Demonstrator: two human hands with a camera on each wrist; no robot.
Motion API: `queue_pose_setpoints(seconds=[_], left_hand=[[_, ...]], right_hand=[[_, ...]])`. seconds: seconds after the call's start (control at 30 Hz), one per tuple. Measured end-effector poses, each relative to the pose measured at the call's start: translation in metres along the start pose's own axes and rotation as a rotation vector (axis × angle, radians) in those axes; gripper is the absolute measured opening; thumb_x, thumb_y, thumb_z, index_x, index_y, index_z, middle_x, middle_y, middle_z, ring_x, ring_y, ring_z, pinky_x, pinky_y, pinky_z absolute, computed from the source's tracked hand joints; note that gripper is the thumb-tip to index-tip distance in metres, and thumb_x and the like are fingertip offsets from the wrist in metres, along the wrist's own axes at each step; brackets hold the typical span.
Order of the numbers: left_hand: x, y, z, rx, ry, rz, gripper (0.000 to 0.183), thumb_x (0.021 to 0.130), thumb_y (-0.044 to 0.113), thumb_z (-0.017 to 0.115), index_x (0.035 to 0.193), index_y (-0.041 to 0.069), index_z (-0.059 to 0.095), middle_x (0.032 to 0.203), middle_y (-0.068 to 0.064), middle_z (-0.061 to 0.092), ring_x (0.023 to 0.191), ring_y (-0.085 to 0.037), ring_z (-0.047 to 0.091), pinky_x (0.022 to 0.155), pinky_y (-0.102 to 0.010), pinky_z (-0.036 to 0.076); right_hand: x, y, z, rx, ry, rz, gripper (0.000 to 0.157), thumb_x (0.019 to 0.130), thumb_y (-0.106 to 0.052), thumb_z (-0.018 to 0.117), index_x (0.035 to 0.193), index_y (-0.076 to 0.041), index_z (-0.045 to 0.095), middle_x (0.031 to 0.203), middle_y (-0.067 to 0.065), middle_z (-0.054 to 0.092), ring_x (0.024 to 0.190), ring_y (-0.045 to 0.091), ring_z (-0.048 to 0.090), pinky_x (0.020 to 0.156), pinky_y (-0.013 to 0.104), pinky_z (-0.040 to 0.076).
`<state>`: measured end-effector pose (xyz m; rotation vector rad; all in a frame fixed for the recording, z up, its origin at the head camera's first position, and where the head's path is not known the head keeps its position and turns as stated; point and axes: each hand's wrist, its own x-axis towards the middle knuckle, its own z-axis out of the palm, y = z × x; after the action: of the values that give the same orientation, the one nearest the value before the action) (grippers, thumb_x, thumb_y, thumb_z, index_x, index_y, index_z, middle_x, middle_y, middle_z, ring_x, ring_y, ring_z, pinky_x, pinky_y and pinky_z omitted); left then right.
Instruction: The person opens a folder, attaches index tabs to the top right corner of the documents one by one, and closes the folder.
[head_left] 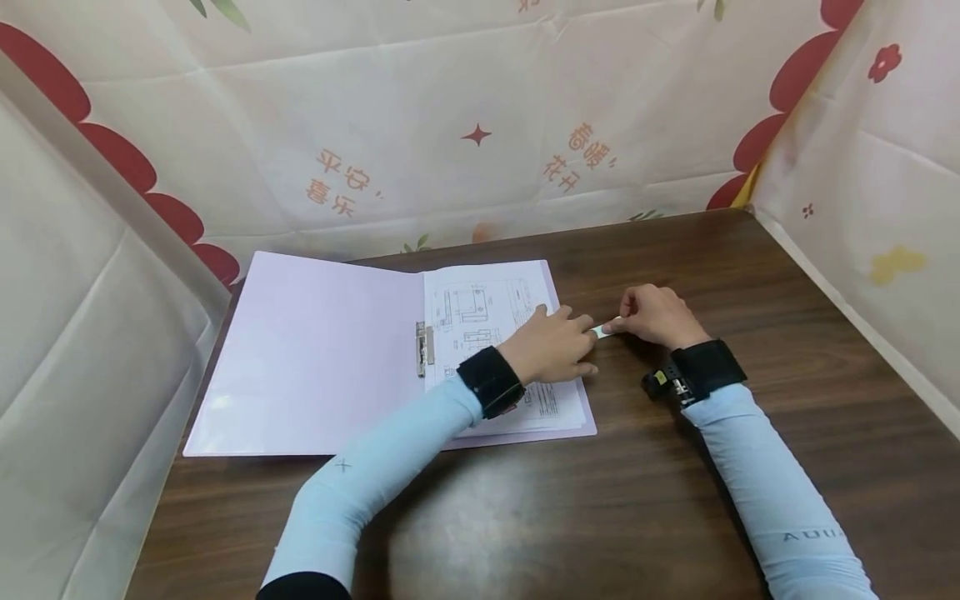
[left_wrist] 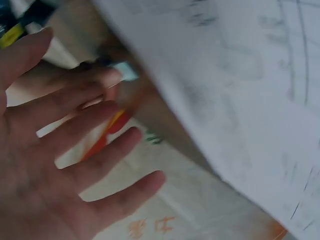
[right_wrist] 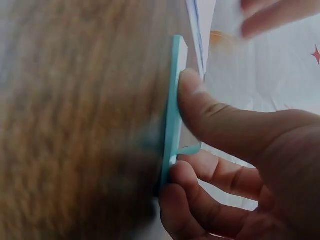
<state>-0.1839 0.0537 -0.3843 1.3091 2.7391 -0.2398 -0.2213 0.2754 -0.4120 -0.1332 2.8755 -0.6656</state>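
My left hand [head_left: 551,346] is over the right edge of the printed sheets [head_left: 517,292], its fingers spread and straight in the left wrist view. Just right of the sheets, my right hand [head_left: 663,317] pinches a slim teal-and-white pad of sticky notes [right_wrist: 173,105] between thumb and fingers. A small teal flap stands out from the pad near the fingers in the right wrist view. The pad's near end lies close to my left fingertips; whether they touch is unclear. The sheets, with line drawings, lie in an open lilac folder [head_left: 330,350].
A metal clip [head_left: 425,348] sits at the folder's spine. Brown wooden table [head_left: 525,517] runs under everything. Pale printed cloth [head_left: 480,83] hangs behind the table and along both sides. Each wrist wears a black strap, with a small camera [head_left: 660,383] showing on the right one.
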Motion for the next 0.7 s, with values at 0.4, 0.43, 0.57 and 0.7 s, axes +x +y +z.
queue_pose_setpoints(seconds=[0.4, 0.43, 0.57, 0.7], left_hand=[[0.022, 0.008, 0.020, 0.037, 0.015, 0.004, 0.054, 0.104, 0.062, 0.046, 0.132, 0.022, 0.069, 0.147, 0.005, 0.058, 0.133, -0.021, 0.050, 0.111, -0.056, 0.043], [0.022, 0.009, 0.020, 0.031, 0.019, 0.000, 0.054, 0.103, 0.062, 0.047, 0.131, 0.022, 0.070, 0.147, 0.005, 0.058, 0.132, -0.021, 0.050, 0.110, -0.055, 0.044], [0.023, 0.008, 0.019, 0.004, 0.023, -0.012, 0.055, 0.103, 0.063, 0.047, 0.130, 0.022, 0.070, 0.151, 0.003, 0.057, 0.132, -0.022, 0.050, 0.110, -0.054, 0.044], [0.024, 0.007, 0.019, -0.007, 0.006, -0.023, 0.057, 0.103, 0.064, 0.046, 0.135, 0.022, 0.068, 0.153, 0.003, 0.055, 0.134, -0.022, 0.050, 0.112, -0.054, 0.043]], right_hand=[[-0.001, 0.018, -0.012, 0.105, -0.113, -0.079, 0.020, 0.103, -0.015, 0.056, 0.114, -0.002, 0.066, 0.105, 0.020, 0.067, 0.079, 0.023, 0.064, 0.067, 0.033, 0.051], [0.000, 0.020, -0.014, 0.127, -0.126, -0.092, 0.020, 0.104, -0.013, 0.054, 0.116, -0.002, 0.065, 0.106, 0.021, 0.067, 0.077, 0.022, 0.065, 0.067, 0.033, 0.053], [0.002, 0.024, -0.019, 0.180, -0.150, -0.104, 0.023, 0.106, -0.012, 0.049, 0.111, -0.001, 0.068, 0.102, 0.020, 0.069, 0.074, 0.021, 0.067, 0.068, 0.034, 0.055], [0.002, 0.023, -0.018, 0.147, -0.120, -0.038, 0.041, 0.105, -0.040, 0.057, 0.104, -0.003, 0.075, 0.092, 0.013, 0.071, 0.077, 0.021, 0.066, 0.070, 0.032, 0.051]])
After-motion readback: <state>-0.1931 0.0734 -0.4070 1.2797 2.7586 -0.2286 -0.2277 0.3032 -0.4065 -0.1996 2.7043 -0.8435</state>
